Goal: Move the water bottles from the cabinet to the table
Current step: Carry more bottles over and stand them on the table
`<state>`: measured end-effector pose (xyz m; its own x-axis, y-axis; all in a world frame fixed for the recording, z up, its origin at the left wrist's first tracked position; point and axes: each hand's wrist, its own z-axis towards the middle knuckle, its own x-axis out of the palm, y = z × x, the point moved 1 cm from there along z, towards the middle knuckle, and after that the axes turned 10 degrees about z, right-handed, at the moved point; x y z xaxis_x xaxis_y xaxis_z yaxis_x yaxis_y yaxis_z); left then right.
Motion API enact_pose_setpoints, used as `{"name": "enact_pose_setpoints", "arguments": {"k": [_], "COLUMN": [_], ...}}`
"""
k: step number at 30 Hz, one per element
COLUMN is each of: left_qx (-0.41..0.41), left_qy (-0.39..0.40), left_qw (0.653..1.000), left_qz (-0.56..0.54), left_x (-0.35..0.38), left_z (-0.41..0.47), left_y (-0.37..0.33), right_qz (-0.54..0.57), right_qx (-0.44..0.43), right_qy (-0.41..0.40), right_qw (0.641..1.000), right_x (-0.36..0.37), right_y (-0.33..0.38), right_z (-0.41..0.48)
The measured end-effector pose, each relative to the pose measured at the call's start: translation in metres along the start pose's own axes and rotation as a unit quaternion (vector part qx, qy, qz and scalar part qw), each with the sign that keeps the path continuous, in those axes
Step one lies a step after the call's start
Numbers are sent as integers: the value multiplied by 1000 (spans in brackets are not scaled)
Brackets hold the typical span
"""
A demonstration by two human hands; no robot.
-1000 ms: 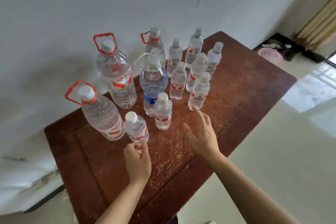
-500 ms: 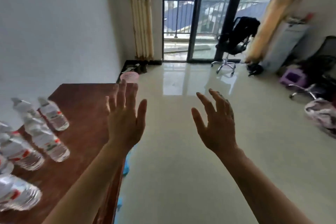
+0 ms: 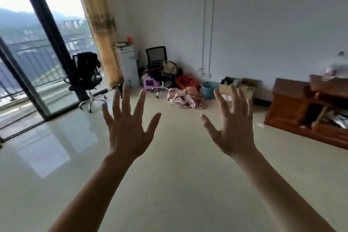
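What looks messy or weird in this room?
A pink cloth lies crumpled on the floor beside a blue basket, not folded or put away. Behind it, things are piled on a chair in the corner. The left hand and right hand hold nothing.

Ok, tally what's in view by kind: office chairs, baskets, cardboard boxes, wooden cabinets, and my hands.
Office chairs: 2
Blue basket: 1
Cardboard box: 1
Wooden cabinet: 1
Hands: 2, left hand and right hand, both open and empty
Total: 7
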<state>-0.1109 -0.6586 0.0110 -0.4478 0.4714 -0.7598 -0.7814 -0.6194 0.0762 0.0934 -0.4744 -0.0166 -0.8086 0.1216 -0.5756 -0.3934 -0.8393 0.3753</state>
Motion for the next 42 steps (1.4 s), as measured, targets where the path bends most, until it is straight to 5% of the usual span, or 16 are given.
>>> {"name": "enact_pose_setpoints", "arguments": {"k": [9, 23, 33, 42], "left_qx": [147, 294, 361, 365], "left_qy": [38, 44, 63, 61], "left_qw": [976, 902, 869, 880], "left_qz": [-158, -312, -331, -297], "left_x": [102, 211, 266, 298], "left_z": [101, 282, 327, 413], "left_y": [-239, -581, -784, -998], "right_qz": [-129, -290, -314, -291], "right_qx": [145, 257, 318, 325], "right_qy": [-60, -98, -135, -151], "right_qw": [979, 917, 885, 887], "right_x": [-85, -182, -233, -301], "right_y": [-200, -457, -637, -855], "right_z": [-9, 90, 108, 170]}}
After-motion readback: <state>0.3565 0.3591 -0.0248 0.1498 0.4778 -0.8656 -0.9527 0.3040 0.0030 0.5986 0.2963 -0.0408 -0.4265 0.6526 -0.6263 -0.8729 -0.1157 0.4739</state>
